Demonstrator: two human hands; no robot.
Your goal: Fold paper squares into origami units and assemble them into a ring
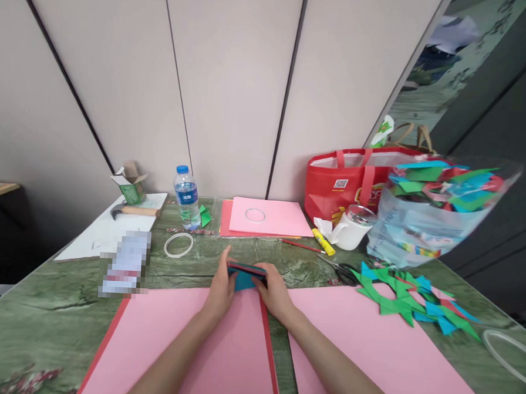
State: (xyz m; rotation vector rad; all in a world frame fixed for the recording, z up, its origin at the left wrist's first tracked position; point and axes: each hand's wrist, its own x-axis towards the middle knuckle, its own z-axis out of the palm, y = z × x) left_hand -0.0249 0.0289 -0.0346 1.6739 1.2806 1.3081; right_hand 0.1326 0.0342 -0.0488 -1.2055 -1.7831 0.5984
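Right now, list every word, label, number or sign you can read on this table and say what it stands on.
"PAPER": printed sideways on the clear plastic bag of folded paper pieces; the rest of its print is blurred.
QR code, with yellow print below it too small to read: red tote bag.
Blue label, too small to read: clear plastic water bottle.
Green cardboard box: print unreadable.
Pixelated white item: unreadable.

bottle (187, 200) left, bag (343, 180) right of sheets (268, 218)

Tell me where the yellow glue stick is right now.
In the head view, the yellow glue stick lies on the green table, right of centre, between the red pencil and the white lidded jar, in front of the red bag.
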